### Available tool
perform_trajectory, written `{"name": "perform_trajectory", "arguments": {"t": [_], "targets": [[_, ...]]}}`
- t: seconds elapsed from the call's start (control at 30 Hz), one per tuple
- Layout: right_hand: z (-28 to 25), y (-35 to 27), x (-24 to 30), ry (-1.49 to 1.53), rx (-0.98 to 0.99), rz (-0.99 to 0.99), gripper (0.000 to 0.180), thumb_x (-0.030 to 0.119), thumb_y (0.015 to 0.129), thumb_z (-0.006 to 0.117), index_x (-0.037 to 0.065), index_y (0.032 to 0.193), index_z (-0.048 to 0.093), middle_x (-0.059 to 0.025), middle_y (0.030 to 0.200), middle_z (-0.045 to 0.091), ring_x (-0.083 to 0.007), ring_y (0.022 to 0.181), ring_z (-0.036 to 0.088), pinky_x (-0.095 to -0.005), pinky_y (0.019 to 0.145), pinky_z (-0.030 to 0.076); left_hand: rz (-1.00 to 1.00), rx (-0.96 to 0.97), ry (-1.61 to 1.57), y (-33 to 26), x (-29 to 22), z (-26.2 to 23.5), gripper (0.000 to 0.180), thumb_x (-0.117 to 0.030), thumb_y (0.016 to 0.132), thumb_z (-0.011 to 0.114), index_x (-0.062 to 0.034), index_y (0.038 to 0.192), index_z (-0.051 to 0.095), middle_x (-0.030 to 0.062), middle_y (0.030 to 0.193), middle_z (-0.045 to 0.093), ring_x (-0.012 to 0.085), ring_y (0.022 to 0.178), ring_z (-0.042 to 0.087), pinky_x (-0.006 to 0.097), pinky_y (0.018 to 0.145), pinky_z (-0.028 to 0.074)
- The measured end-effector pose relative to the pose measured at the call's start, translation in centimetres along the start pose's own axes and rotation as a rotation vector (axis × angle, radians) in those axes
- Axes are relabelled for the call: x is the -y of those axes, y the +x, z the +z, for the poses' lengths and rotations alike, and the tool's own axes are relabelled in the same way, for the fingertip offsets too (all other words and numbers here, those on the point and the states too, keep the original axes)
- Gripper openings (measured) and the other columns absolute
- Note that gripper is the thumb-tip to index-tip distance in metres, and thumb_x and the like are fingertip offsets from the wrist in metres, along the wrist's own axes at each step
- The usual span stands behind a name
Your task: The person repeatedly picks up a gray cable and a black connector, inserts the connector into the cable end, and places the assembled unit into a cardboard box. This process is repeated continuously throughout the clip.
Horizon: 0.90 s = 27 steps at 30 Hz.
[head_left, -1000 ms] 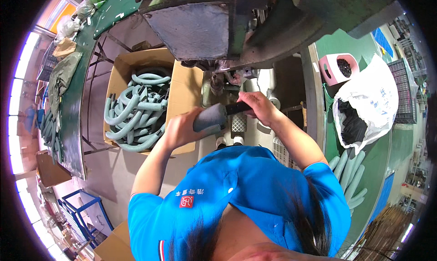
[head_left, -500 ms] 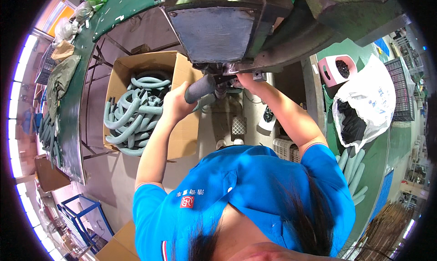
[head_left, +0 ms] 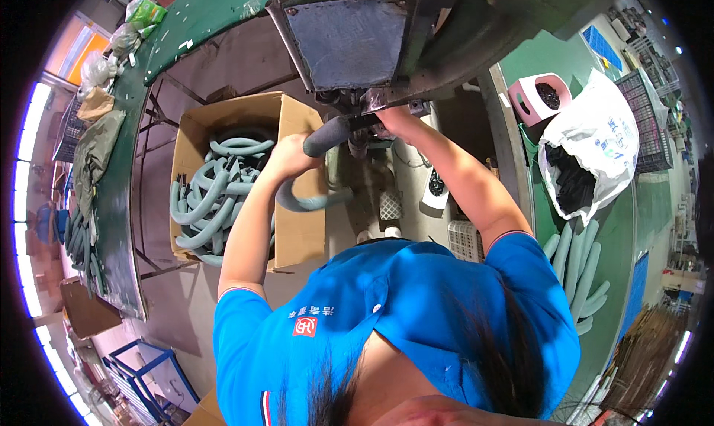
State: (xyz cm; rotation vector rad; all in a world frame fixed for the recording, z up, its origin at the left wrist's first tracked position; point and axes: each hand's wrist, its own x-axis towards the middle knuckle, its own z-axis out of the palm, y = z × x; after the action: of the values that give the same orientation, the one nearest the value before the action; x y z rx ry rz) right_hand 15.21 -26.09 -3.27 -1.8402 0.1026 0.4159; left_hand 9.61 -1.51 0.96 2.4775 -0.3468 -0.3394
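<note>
My left hand (head_left: 292, 157) is closed around a foam-covered curved tube (head_left: 328, 137), beside the lower end of a heavy machine (head_left: 346, 43). The tube's thick dark-grey end points up to the right at the machine's small metal jaw area. A greenish curved length (head_left: 316, 202) hangs below the hand; whether it is the same piece I cannot tell. My right hand (head_left: 398, 123) reaches in under the machine head from the right, touching or close to the metal parts there. Its fingers are mostly hidden behind them.
A cardboard box (head_left: 301, 225) full of curved grey-green tubes (head_left: 212, 203) stands at left, beside a green table (head_left: 123, 225). On the right bench are a pink container (head_left: 529, 114) with small black pieces, a white sack (head_left: 602, 151) with black pieces, and several tubes (head_left: 573, 259).
The view has shifted slightly. The greenish curved length beneath my left hand has swung down and shows more clearly. Both hands stay near the machine head.
</note>
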Motion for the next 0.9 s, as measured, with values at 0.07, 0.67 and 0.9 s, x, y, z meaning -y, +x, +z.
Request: {"name": "perform_trajectory", "arguments": {"t": [0.07, 0.67, 0.9], "targets": [[0.4, -1.0, 0.6, -0.008, -0.053, -0.049, 0.036, 0.040, 0.097, 0.039, 0.010, 0.115, 0.049, -0.0042, 0.095, 0.055, -0.0205, 0.087, 0.050, -0.0386, 0.083, 0.043, -0.068, 0.105, -0.059, 0.2, 0.1, 0.2, 0.032, -0.011, 0.061, 0.065, -0.0014, 0.091, 0.058, 0.0159, 0.076, 0.063, 0.0284, 0.070, 0.063, 0.039, 0.066, 0.049], [-0.4, -2.2, 0.8, 0.008, -0.113, -0.048, 0.039, 0.037, 0.092, 0.047, 0.000, 0.092, 0.061, -0.0041, 0.075, 0.055, -0.0143, 0.068, 0.049, -0.0329, 0.062, 0.041, 0.048, -0.104, 0.061, -0.5, 0.8, -0.2, 0.034, -0.028, 0.062, 0.066, -0.0060, 0.087, 0.061, 0.0187, 0.083, 0.064, 0.0350, 0.081, 0.063, 0.041, 0.072, 0.049], [-0.6, -1.6, 0.1, -0.048, -0.093, -0.047, 0.044, 0.040, 0.091, 0.047, -0.003, 0.091, 0.057, -0.0067, 0.076, 0.057, -0.0166, 0.071, 0.054, -0.0365, 0.067, 0.043, 0.029, -0.103, 0.114, 0.0, 1.0, -0.2, 0.033, -0.034, 0.064, 0.063, -0.0078, 0.085, 0.064, 0.0181, 0.083, 0.066, 0.0353, 0.081, 0.064, 0.042, 0.073, 0.050]]}}
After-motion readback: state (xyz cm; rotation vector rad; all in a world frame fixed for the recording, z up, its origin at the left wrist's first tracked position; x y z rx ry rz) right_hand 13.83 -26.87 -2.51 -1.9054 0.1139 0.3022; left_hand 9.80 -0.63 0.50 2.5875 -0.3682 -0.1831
